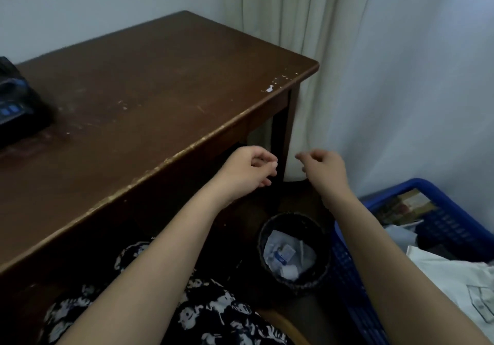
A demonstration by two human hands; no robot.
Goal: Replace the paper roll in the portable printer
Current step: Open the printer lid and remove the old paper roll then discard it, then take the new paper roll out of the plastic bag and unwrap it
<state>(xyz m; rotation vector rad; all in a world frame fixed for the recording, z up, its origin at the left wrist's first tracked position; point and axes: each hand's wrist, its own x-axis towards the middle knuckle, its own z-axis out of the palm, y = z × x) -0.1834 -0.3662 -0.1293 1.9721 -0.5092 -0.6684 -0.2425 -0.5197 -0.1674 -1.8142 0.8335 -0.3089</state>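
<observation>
The black portable printer [18, 101] with blue buttons sits at the far left edge of the dark wooden table [160, 85], partly cut off by the frame. My left hand [247, 170] hovers off the table's right front edge, fingers loosely curled with nothing visible in them. My right hand [324, 166] is a short way to its right, fingers also loosely curled and empty. Both hands are held in the air above a small black waste bin [294, 253] on the floor that holds crumpled paper and wrappers. No paper roll is visible.
A blue plastic basket [438, 227] with cloth and papers stands on the floor at the right. A pale curtain [307, 37] hangs behind the table's right corner. My patterned black-and-white clothing [208, 310] fills the bottom centre.
</observation>
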